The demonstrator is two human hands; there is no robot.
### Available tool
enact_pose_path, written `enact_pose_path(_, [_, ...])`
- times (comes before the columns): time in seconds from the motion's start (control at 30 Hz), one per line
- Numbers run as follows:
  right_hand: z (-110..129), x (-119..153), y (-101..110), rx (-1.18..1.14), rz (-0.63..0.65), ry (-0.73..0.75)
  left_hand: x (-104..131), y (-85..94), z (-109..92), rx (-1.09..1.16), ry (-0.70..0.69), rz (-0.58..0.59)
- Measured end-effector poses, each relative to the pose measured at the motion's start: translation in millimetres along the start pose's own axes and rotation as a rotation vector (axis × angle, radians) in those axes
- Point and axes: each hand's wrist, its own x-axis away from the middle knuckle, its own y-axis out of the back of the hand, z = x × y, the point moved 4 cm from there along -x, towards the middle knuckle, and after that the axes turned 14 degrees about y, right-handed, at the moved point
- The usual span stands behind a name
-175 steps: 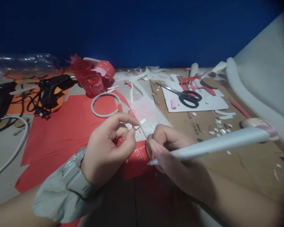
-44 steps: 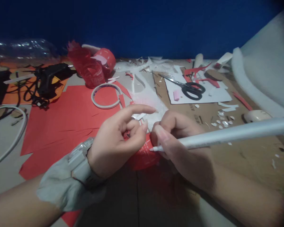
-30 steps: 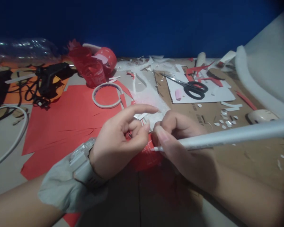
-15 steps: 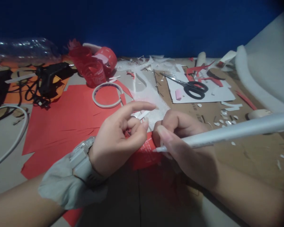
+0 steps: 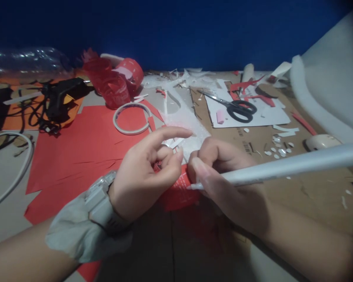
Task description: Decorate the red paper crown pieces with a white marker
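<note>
A red plastic piece with white print [image 5: 181, 192] shows below and between my hands. My left hand [image 5: 151, 170] is curled around its upper left part, index finger stretched out over it. In my right hand [image 5: 223, 172] is a long white pen [image 5: 291, 162], pinched near its pale pink tip, which points at the printed red surface. Whether the tip touches it, I cannot tell. The lower fingers of both hands are partly hidden.
Red paper [image 5: 85, 145] and a tape ring [image 5: 131, 118] lie left. Behind stand red cut cups [image 5: 114, 92]; a black glue gun [image 5: 59, 98] is at far left. Black scissors [image 5: 239, 111] rest on white paper [image 5: 220, 98] over cardboard [image 5: 306, 196], beside paper scraps.
The whole view has shifted very slightly. The pen tip has moved a little to the left over the red piece, and both hands keep nearly the same pose.
</note>
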Motion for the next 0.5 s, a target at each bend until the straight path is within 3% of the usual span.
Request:
enact_pose_path(0.37, [3.7,-3.5,1.1,0.044,0.001,-0.066,1.0,-0.1,-0.1,-0.029,0.027,-0.071])
enact_pose_path(0.5, [3.0,-3.3,-2.0,-0.060,0.038,-0.042,1.0,1.6,-1.2,-0.022,0.023,-0.067])
